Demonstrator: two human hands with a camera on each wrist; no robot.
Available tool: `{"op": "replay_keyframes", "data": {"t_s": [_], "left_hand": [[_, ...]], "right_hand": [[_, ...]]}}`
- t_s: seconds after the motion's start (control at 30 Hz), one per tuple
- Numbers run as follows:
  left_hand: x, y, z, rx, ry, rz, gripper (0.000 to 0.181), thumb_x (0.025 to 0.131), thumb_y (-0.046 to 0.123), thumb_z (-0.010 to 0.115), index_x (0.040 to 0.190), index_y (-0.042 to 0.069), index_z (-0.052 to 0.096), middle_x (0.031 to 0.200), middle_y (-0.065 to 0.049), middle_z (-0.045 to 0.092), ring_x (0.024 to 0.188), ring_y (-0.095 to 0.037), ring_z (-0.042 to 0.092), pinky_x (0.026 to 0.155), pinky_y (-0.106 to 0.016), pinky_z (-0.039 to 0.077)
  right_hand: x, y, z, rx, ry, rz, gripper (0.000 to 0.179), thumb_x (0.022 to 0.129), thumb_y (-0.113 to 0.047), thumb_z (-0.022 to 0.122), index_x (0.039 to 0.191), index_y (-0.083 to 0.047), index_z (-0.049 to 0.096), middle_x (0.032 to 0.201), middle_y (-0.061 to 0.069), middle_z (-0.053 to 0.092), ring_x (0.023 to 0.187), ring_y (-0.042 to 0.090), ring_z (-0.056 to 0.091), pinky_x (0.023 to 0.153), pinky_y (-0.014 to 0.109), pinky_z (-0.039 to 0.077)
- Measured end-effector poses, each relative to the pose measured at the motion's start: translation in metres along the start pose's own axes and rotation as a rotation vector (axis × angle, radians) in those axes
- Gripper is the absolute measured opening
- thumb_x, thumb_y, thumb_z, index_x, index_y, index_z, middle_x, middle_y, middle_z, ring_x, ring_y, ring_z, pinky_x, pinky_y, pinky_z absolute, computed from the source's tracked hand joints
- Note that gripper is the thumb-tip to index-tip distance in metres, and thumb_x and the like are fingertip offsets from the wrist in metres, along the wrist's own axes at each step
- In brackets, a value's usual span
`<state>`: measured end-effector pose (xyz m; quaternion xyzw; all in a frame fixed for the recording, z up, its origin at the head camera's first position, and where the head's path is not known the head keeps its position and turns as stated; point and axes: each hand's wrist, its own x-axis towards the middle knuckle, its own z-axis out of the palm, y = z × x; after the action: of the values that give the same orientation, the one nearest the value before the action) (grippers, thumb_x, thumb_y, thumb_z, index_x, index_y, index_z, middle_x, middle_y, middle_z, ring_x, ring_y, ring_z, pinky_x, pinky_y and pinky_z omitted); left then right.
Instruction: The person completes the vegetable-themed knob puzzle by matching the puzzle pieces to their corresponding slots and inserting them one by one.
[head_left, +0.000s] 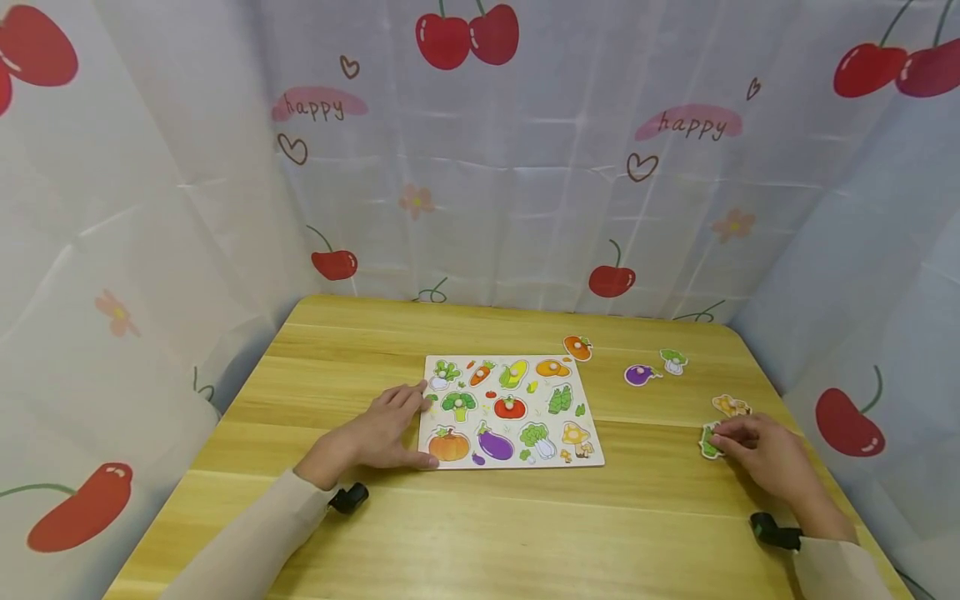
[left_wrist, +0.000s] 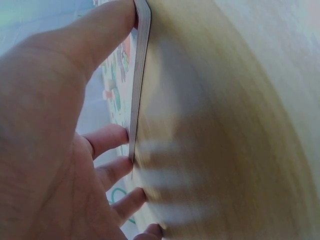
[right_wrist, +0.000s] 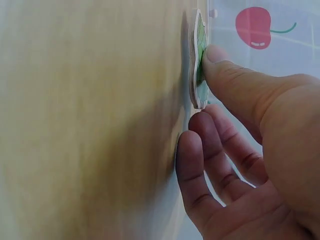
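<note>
Wooden table (head_left: 525, 533): bears vegetable board (head_left: 597, 457)
Left hand (head_left: 378, 429): spread against board's edge
Right hand (head_left: 772, 454): seemingly pinching green piece (head_left: 708, 442)

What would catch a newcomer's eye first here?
Probably the bright vegetable puzzle board in the middle of the table, with the left hand touching its left side. Next, perhaps, the big red cherries printed on the pale curtain behind. Then the right hand, toward the table's right side, pinching a small green piece.
</note>
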<state>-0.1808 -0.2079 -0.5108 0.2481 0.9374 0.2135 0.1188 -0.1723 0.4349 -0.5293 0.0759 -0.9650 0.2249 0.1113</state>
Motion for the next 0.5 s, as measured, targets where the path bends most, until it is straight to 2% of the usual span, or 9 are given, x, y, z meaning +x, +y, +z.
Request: {"op": "replay_keyframes", "data": {"t_s": [0.13,0.27,0.37,0.5], "left_hand": [[0.0,0.0,0.0,0.002,-0.001,0.0,0.105,0.097,0.063,0.09,0.169,0.0,0.046,0.194,-0.026,0.022,0.174,-0.056,0.028,0.142,-0.076,0.027],[0.0,-0.001,0.0,0.004,0.003,0.004,0.105,0.097,0.064,0.09,0.169,0.0,0.046,0.194,-0.026,0.022,0.174,-0.057,0.028,0.142,-0.077,0.026],[0.0,-0.001,0.0,0.007,0.002,0.003,0.104,0.097,0.063,0.091,0.169,0.001,0.047,0.194,-0.025,0.022,0.174,-0.056,0.028,0.142,-0.077,0.026],[0.0,-0.002,0.001,-0.003,0.0,0.001,0.103,0.097,0.063,0.091,0.168,0.002,0.047,0.194,-0.025,0.021,0.174,-0.057,0.027,0.142,-0.077,0.024]], "right_hand": [[0.003,-0.008,-0.001,-0.01,0.018,-0.017,0.01,0.1,-0.017,0.094,0.105,-0.011,0.087,0.105,0.01,0.079,0.084,-0.014,0.064,0.071,0.018,0.056],[0.007,-0.018,-0.002,0.002,0.002,-0.002,0.011,0.101,-0.015,0.093,0.106,-0.008,0.086,0.112,0.016,0.08,0.088,0.014,0.081,0.072,0.015,0.056],[0.009,-0.026,-0.001,0.026,-0.008,0.002,0.01,0.102,-0.013,0.092,0.107,-0.006,0.086,0.12,0.023,0.079,0.091,0.033,0.085,0.072,0.012,0.056],[0.009,-0.035,0.0,0.063,0.003,-0.023,0.008,0.102,-0.01,0.091,0.106,-0.006,0.085,0.125,0.026,0.078,0.092,0.037,0.087,0.072,0.009,0.057]]}}
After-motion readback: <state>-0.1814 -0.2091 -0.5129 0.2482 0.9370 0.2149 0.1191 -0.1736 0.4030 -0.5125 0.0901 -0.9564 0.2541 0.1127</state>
